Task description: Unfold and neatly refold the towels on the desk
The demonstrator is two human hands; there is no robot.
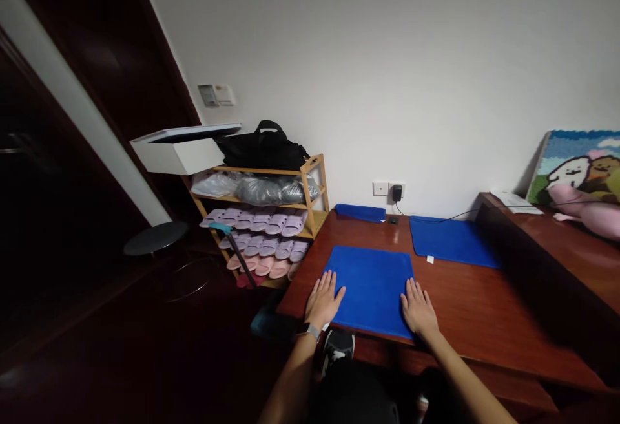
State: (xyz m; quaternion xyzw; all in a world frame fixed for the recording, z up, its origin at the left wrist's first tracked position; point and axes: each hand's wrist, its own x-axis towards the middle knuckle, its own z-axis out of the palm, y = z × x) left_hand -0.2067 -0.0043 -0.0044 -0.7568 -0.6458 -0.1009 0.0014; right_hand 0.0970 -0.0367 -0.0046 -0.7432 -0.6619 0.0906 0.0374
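Observation:
A folded blue cloth point(372, 288) lies flat near the front edge of a reddish wooden table point(465, 307). My left hand point(323, 299) rests flat on the cloth's left edge with its fingers stretched out. My right hand point(417, 308) lies flat on the cloth's right front corner, fingers spread. Neither hand holds anything. A second blue cloth point(450, 240) lies spread out further back on the table. A third, folded into a narrow strip point(361, 212), sits at the table's far left corner by the wall.
A wooden shoe rack point(271, 217) with several pairs of purple and pink slippers stands left of the table, a black bag point(264, 146) and a white box point(181, 149) on top. A charger point(396, 192) is plugged into the wall. A raised wooden ledge point(547, 243) carries a picture point(576, 165) at right.

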